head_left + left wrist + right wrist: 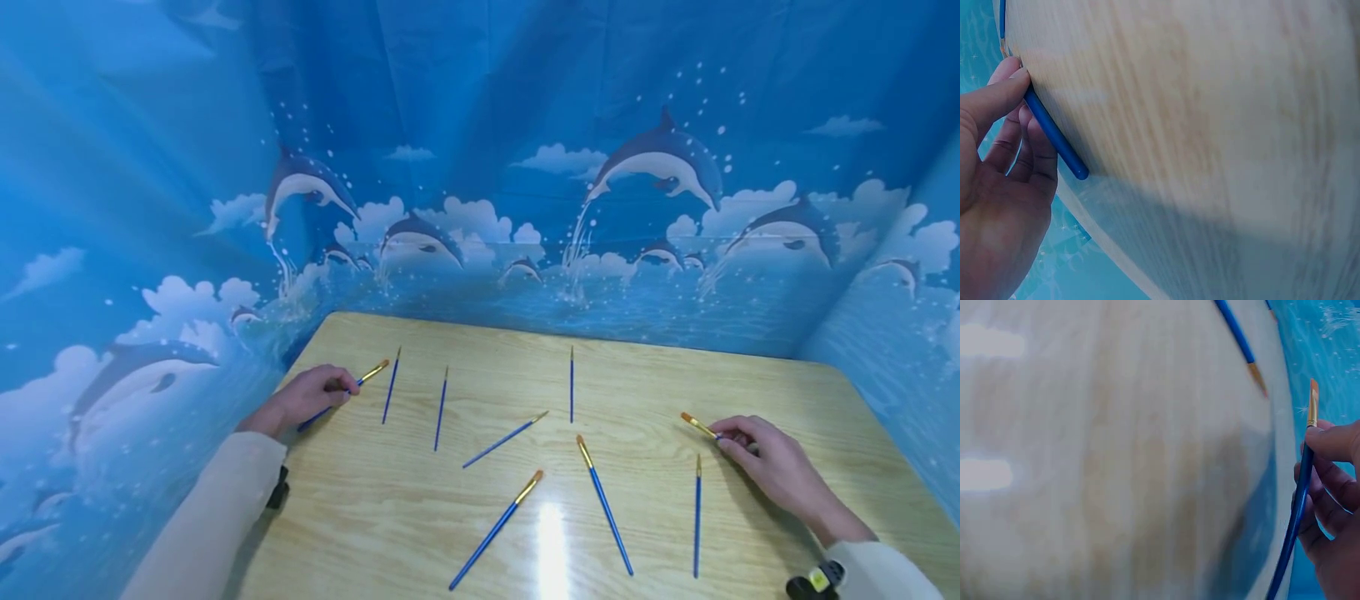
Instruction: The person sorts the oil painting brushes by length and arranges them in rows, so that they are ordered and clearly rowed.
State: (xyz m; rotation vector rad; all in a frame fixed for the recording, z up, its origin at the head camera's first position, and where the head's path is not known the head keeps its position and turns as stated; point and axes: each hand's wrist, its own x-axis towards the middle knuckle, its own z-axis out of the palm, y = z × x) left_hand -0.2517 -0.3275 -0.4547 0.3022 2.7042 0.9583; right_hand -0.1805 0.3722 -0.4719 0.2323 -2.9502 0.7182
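At the table's left side my left hand [318, 393] pinches a blue-handled paintbrush [372, 372] between thumb and fingers. Its bristles point away to the right, and the blue handle end [1063, 147] shows below the fingers in the left wrist view. My right hand [772, 462], over the right side, pinches another paintbrush [699, 425] near its gold ferrule. In the right wrist view that brush's flat tan bristles [1314, 390] stick up past the thumb. A thin paintbrush [391, 387] lies just right of the left hand; one more thin brush [697, 517] lies left of the right hand.
Between the hands, several blue brushes lie spread on the wooden table [360, 517], among them a wide brush [495, 531], another wide brush [604, 504] and a slanted thin brush [504, 439]. A blue dolphin-print curtain [480, 125] hangs behind and beside the table.
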